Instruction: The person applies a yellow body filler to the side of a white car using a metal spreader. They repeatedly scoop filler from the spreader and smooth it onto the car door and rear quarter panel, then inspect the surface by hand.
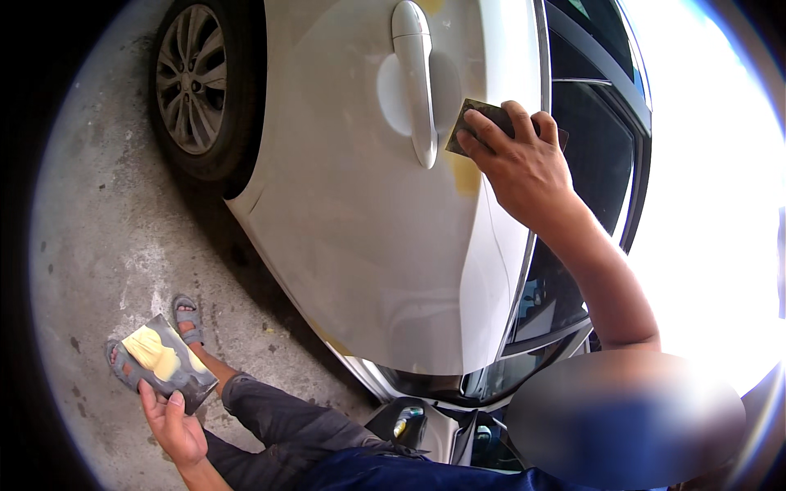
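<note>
My right hand grips a thin dark rectangular spreader against the white car door, just right of the white door handle, fingers bent over its face. A yellowish filler patch shows below the spreader, and fainter patches mark other parts of the panel. My left hand, low at the left, holds a dark flat plate carrying a mound of pale yellow paste, with thumb at its near edge.
A wheel is at upper left above stained concrete. The dark window and frame border the panel on the right. My sandalled feet and legs are at lower left. More car bodywork sits at the bottom. A blurred area covers the lower right.
</note>
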Action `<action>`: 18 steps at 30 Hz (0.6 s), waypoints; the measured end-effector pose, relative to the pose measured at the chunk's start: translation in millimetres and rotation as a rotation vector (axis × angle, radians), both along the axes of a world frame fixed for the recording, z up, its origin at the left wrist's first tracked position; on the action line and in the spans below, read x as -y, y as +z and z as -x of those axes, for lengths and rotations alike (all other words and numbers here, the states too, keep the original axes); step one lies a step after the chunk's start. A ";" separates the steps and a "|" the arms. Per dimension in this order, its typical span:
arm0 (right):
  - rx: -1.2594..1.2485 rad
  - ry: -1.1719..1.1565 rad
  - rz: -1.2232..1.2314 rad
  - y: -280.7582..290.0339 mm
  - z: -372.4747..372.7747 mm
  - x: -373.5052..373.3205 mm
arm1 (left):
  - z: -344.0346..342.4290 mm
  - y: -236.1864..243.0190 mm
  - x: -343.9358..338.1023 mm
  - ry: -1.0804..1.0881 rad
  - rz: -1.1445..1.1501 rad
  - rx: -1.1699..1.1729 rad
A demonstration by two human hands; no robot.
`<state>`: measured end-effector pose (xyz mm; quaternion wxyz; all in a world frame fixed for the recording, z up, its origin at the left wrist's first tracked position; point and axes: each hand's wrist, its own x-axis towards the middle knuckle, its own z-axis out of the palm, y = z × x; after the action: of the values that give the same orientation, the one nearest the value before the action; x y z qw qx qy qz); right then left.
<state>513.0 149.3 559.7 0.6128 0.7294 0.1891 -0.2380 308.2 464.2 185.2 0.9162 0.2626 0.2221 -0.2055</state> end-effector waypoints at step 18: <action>0.025 -0.023 0.026 -4.9 1.7 -2.2 | 1.7 -2.7 -0.1 -0.002 -0.013 -0.012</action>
<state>511.3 151.5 554.8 0.6219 0.7264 0.1701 -0.2382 306.5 464.3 182.5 0.9130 0.2675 0.2286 -0.2066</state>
